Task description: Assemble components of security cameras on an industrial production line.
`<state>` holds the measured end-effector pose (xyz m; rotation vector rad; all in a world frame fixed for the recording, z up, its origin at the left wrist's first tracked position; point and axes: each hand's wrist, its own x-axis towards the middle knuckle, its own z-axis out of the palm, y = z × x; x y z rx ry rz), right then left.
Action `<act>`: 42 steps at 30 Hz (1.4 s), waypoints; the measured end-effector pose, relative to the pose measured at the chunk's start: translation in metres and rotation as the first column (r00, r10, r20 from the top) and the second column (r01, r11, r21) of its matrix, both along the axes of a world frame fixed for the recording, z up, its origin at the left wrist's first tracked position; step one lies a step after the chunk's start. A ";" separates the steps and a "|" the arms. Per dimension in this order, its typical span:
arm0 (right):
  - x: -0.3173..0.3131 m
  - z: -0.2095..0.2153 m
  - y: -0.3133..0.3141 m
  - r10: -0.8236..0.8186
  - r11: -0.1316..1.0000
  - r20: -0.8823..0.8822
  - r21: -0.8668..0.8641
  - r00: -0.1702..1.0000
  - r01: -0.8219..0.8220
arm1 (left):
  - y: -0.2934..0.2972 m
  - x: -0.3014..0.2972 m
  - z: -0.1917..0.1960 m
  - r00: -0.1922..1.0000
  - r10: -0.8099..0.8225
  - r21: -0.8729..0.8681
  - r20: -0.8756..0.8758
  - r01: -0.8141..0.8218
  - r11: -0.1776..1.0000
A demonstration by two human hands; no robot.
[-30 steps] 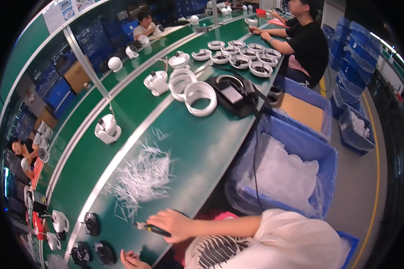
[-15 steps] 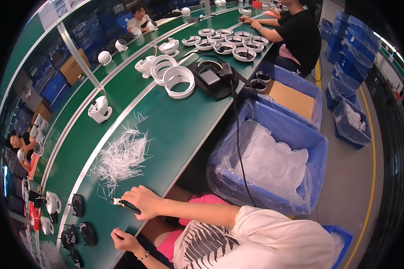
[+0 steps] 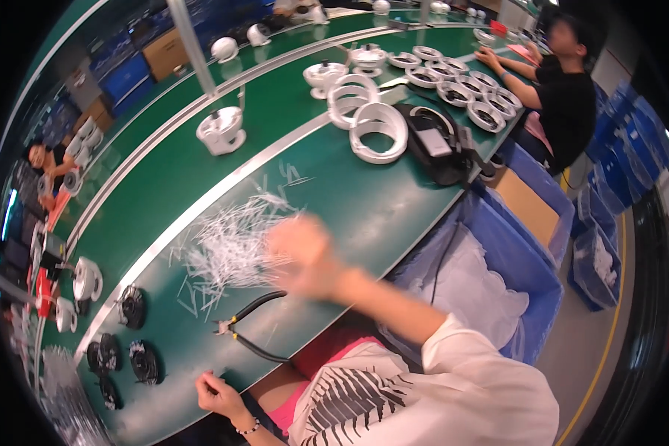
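Observation:
My right hand [image 3: 305,256], smeared by motion, is at the right edge of a loose pile of thin white plastic strips [image 3: 227,241]; its fingers cannot be made out. Below it, a pair of black-and-yellow cutting pliers [image 3: 234,325] lies on the green table with its handles spread. By the table's near edge my left hand [image 3: 219,399] is closed, fingers curled in. A dark spot shows at its fingertips, but what it holds, if anything, is unclear. Several black coiled bundles [image 3: 144,362] lie to the left of that hand.
White rings [image 3: 379,132] and a black device with cables [image 3: 431,145] stand further along the table [image 3: 334,215]. Round white housings [image 3: 487,117] sit beyond, near a co-worker in black [image 3: 565,97]. A blue bin [image 3: 535,297] lined with plastic stands at the right. White camera-like units [image 3: 221,130] line the conveyor.
My right hand has let go of the pliers, now on the table, and moved up and right to the strip pile. My left hand stays closed near the edge. The view has shifted.

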<state>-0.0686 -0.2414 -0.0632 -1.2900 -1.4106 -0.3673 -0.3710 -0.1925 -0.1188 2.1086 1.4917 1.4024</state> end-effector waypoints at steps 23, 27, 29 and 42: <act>0.206 -0.017 -0.032 -0.513 0.780 0.281 -0.242 0.811 0.577 | 0.282 -0.061 0.061 0.800 0.021 0.048 -0.600 0.010 0.999; 0.058 0.038 -0.003 -0.216 0.927 0.245 -0.253 0.945 0.277 | 0.321 -0.062 0.060 0.740 -0.348 -0.594 -0.576 -0.086 0.800; -0.012 0.039 0.001 0.036 0.968 0.470 -0.235 0.882 0.086 | 0.309 -0.056 0.058 0.760 -0.328 -0.560 -0.562 -0.058 0.826; -0.108 0.030 0.023 0.444 0.667 0.211 -0.726 0.871 -0.165 | 0.151 0.008 0.049 0.417 0.012 -0.357 0.909 0.762 0.540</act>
